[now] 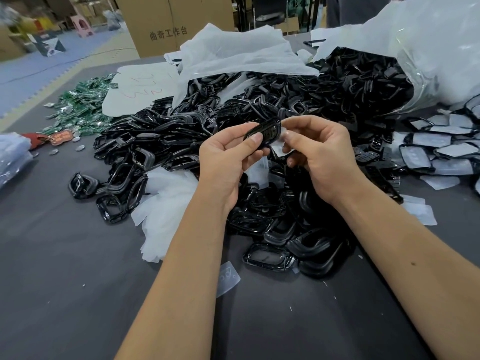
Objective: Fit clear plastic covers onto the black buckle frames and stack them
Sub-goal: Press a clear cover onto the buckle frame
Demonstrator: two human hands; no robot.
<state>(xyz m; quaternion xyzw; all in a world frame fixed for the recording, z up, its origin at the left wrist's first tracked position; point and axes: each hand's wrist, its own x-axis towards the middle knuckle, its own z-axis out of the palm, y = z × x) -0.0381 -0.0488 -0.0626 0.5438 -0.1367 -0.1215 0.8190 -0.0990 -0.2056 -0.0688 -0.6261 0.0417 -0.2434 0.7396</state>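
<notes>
Right now both hands work together above the heap, and the step in hand looks like seating a cover into a frame. The left hand (pixel 228 154) pinches a glossy black rounded plastic buckle frame (pixel 265 132) between thumb and curled fingers, holding it tilted edge-on toward the camera. The right hand (pixel 318 157) has its fingers curled round a thin clear plastic cover (pixel 281 149), which shows as a pale sheet just below and behind the frame, touching it. Whether the cover is already partly seated cannot be told from this angle.

To do it well, I would judge that the cover's outline should be lined up with the frame's opening first, then pressed in from one end toward the other with the thumbs, so that it lies flat and does not buckle. A light grip on the frame's rim keeps the opening free.

Beneath the hands, a large heap of loose black frames (pixel 161 149) spreads over the dark grey tabletop (pixel 65 268), spilling from a big clear plastic bag (pixel 428 48). To the right lie frames already fitted with covers (pixel 436 149), scattered and overlapping, not neatly stacked. One spare clear cover (pixel 228 278) rests on the tabletop near the left forearm. Green circuit boards (pixel 83 107) lie far left.
</notes>
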